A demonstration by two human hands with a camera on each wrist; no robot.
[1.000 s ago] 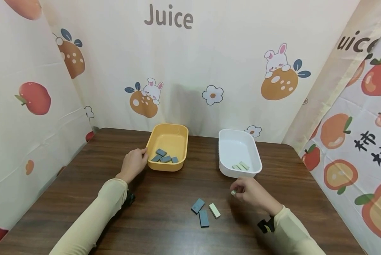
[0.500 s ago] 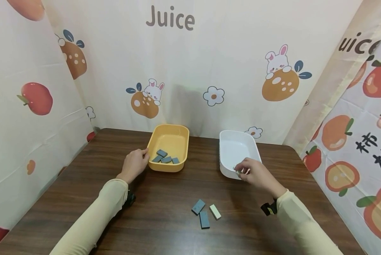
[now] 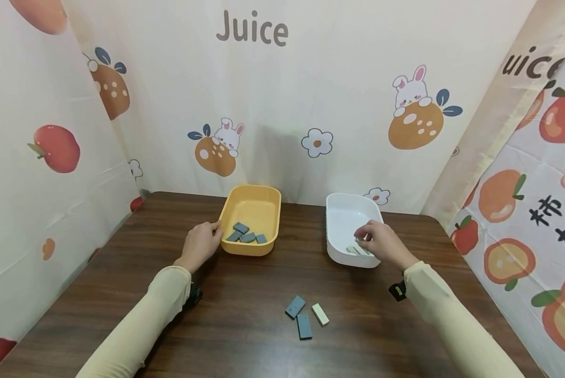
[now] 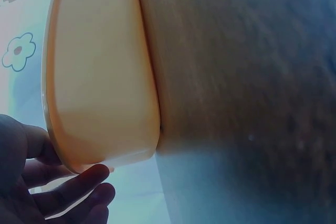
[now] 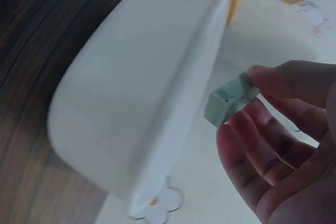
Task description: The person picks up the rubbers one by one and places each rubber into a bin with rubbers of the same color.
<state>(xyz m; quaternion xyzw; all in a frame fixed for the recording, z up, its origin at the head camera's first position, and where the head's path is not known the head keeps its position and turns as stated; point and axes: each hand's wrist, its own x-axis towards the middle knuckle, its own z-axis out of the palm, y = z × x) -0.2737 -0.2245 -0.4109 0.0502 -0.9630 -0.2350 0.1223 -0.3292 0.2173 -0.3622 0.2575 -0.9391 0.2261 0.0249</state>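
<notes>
My left hand [image 3: 199, 244] pinches the left rim of a yellow plastic tub [image 3: 249, 251]; in the left wrist view its thumb and fingers meet at the tub's edge [image 4: 100, 77]. Several grey-blue blocks [image 3: 240, 228] lie in the near end of that tub. Over the near right part of a white tub [image 3: 353, 260] is my right hand [image 3: 381, 242]. Its thumb and fingertips hold a small pale green block [image 5: 226, 103], seen above the white rim in the right wrist view. Other pale green blocks [image 3: 352, 249] lie inside the white tub, partly covered by the hand.
Two grey-blue blocks [image 3: 304, 326] and one pale green block [image 3: 320, 314] lie close together on the brown wooden table [image 3: 244, 336], nearer to me than the tubs. A printed curtain [image 3: 282, 79] hangs behind the table and along its sides.
My right hand has carried the pale green block forward from the table in front of the white tub to over its inside. The left hand stays at the yellow tub's rim.
</notes>
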